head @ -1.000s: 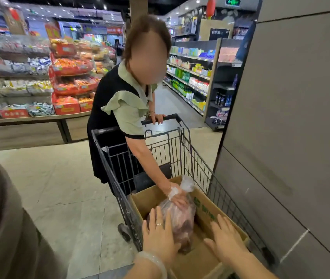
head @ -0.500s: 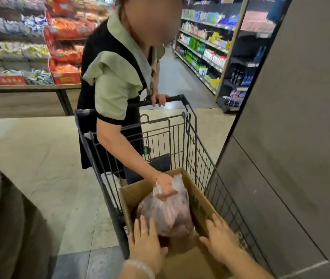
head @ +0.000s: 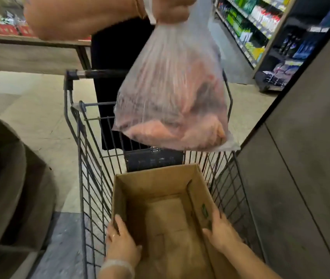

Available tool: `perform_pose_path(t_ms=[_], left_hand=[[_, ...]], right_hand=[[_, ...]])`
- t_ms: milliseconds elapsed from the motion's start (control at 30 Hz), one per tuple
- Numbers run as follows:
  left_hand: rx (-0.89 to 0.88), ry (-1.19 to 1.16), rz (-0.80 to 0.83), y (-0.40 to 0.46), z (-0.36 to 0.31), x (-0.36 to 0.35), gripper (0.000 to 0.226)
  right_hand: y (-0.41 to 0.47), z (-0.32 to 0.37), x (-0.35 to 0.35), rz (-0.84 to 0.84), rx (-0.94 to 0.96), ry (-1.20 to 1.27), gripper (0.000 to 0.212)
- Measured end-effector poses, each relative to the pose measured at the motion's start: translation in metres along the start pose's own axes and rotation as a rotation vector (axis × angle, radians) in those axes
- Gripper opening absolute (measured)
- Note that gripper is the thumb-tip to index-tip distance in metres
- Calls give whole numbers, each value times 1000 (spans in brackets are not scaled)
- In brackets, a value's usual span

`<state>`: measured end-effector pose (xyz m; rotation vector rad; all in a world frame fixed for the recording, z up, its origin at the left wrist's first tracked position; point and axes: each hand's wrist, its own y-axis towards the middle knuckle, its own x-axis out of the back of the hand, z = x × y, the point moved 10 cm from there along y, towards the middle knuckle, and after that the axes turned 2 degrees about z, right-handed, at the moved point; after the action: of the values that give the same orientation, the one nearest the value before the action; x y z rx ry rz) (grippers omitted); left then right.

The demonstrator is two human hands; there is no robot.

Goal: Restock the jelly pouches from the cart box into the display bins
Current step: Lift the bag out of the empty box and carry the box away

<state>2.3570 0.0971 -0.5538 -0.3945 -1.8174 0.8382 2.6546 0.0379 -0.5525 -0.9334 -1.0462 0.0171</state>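
My left hand (head: 122, 241) grips the left wall of the cardboard box (head: 161, 179) at the bottom of the frame, thumb inside and fingers outside, and my right hand (head: 221, 231) grips the right wall, fingers curled over its rim. The box sits in the wire cart (head: 91, 178). Above it, at upper centre, another person's hand (head: 172, 9) holds the clear bag of jelly pouches (head: 172, 101) by its gathered neck, hanging clear of the box.

A supermarket aisle: tall shelves (head: 248, 23) stocked with rows of packaged goods, a wire shopping cart (head: 91, 178) on the tiled floor (head: 35, 109), and a low display counter (head: 29, 51) carrying red packets.
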Motion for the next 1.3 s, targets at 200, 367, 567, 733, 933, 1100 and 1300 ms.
perform_pose_path(t_ms=[200,367,567,733,933,1100,1300], left_hand=[[32,-107,-65,12,33,-20,90],[-10,-203,-97,16,36,-18,72],[-6,-165,-161,12,38,-7,81],[-27,-133,-236,-7,35,13,84],[-143,-131,-307,-61,25,45,84],[-327,-221,-439,-137,23,97,73],[-459,-408,-599,-261,81,177,66]], right_hand=[[16,-27,-22,32,-70,-28,100],[22,-39,-31,-63,8,-88,99],[14,-27,-11,-193,39,-78,91],[-8,-19,16,-283,59,-119,91],[-70,-17,60,-395,99,-88,91],[-156,-9,118,-514,106,-129,95],[-309,46,179,-692,300,-148,90]])
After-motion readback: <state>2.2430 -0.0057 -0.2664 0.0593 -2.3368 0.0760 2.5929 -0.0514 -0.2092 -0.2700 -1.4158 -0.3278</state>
